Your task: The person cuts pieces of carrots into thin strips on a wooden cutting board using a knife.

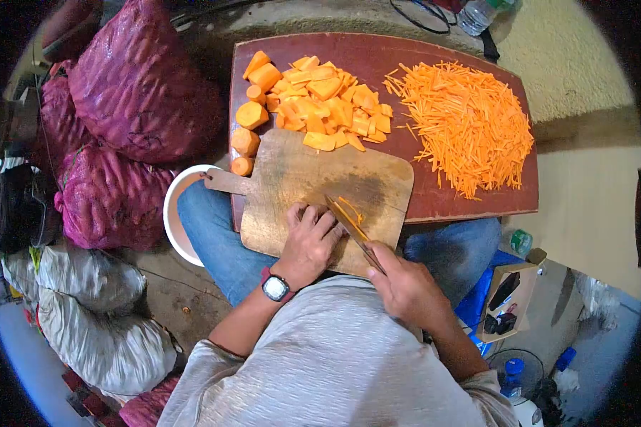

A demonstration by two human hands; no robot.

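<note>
A wooden cutting board [299, 167] lies at the front of a low red table [406, 60]. My right hand [408, 285] is closed round the handle of a knife [354, 231], whose blade slants up and left over the board. Beside the blade, my left hand [308, 238] has its fingers curled down on the board; what they press on is hidden. Thin orange strips [350, 210] lie along the blade. Behind the board are cut orange vegetable slices [327, 96], with thicker chunks [252, 114] at the left. A heap of fine orange shreds [477, 128] covers the table's right side.
Purple mesh sacks [139, 85] stand at the left, with white sacks [100, 327] below them. A white tub [172, 217] touches the table area near my left knee. At the right are a box of small items [509, 302] and plastic bottles [520, 243].
</note>
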